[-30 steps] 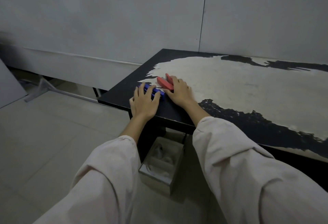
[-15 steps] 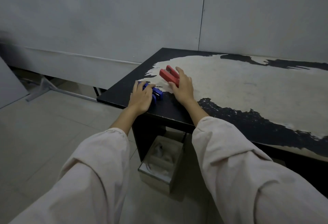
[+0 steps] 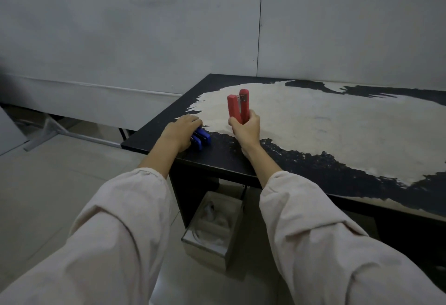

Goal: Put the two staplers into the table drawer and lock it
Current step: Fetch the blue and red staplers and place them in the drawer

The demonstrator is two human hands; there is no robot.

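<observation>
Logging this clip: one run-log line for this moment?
right hand: holds red stapler upright | left hand: on blue stapler, on table | drawer: open

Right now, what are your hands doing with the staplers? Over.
Right hand gripping red stapler, raised upright off the table. Left hand covering blue stapler, still on table. Open drawer below, path clear.

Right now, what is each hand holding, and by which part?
Right hand holds the red stapler by its hinge end, open end up. Left hand covers the blue stapler on the table.
</observation>
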